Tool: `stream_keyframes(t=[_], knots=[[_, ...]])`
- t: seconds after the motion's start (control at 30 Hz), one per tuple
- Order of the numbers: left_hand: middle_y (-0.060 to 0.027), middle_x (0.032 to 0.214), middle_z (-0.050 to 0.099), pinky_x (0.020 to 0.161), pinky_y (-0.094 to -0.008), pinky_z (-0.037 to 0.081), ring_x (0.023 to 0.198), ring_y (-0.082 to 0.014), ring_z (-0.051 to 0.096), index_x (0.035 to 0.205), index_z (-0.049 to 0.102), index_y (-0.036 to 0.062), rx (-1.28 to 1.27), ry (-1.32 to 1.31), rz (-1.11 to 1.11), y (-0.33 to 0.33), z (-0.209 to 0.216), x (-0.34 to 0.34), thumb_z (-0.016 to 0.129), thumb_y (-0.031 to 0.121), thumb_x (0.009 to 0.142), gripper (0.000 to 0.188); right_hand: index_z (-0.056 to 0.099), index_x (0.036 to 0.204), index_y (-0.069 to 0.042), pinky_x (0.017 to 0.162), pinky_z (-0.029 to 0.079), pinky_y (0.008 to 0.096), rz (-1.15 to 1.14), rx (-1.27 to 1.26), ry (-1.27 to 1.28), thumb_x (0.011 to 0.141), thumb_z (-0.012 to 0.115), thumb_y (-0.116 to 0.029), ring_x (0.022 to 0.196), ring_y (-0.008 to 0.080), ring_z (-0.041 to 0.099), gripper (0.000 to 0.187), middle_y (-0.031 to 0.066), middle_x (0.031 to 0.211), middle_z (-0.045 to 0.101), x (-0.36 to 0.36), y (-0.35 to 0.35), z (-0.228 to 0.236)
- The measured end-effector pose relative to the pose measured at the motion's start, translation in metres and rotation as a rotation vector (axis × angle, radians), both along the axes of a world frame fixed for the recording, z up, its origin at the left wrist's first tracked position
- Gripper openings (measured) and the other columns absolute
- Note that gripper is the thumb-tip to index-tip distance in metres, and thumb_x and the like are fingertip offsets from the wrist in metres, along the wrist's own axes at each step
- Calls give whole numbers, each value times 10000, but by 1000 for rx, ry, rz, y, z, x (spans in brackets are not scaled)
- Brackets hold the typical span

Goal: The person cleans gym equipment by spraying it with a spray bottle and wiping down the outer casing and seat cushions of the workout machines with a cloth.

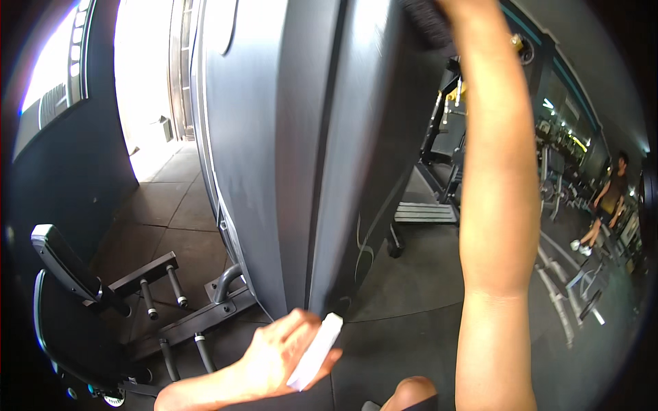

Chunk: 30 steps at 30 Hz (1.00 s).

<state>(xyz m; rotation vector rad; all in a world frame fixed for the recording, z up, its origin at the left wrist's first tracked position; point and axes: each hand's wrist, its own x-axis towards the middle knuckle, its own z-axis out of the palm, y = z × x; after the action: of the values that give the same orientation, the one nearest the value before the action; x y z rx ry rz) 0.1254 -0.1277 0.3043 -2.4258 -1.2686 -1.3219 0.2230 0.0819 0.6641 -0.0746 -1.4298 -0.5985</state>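
Left hand (284, 349) curled round a slim white object (317, 353) near a grey panel's (301, 137) lower end.
Probably light, best held mid-length; above, a dark cloth (428, 24) by the panel looks soft, but the right hand's (465, 8) grip can't be told.

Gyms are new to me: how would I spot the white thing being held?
Find the tall grey machine housing in the middle. At its lower end, the left hand grips a slim white object, slanting up rightward. Bright white sets it apart from the hand and grey housing.
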Motion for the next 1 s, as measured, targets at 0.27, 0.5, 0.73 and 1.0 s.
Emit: stream_keyframes(t=[0.27,0.5,0.73,1.0], knots=[[-147,835,643,686,-397,511,741,-330,616,923,658,-24,101,-77,342,24,98,37,714,51,818,141,156,1606,-105,1200,124,628,-18,-314,-120,1012,334,-545,1476,558,106,761,326,1617,122,0,-2,-54],[-245,643,563,611,-495,482,633,-454,599,646,543,-30,334,-105,488,46,174,55,678,181,863,331,100,1618,-143,1210,148,607,9,-403,-147,999,316,-585,1501,509,90,790,263,1651,52,14,-2,21],[-256,709,589,644,-495,495,676,-449,611,680,556,-42,173,-84,484,41,148,47,680,187,854,313,78,1620,-144,1210,154,606,7,-444,-166,997,303,-604,1505,498,90,806,252,1656,44,5,-4,6],[-166,724,561,568,-453,498,639,-368,603,796,597,4,-160,-133,361,-39,-7,28,731,173,830,219,239,1561,30,1148,90,709,86,-333,-162,989,462,-437,1470,582,73,772,334,1610,131,1,-27,-248]])
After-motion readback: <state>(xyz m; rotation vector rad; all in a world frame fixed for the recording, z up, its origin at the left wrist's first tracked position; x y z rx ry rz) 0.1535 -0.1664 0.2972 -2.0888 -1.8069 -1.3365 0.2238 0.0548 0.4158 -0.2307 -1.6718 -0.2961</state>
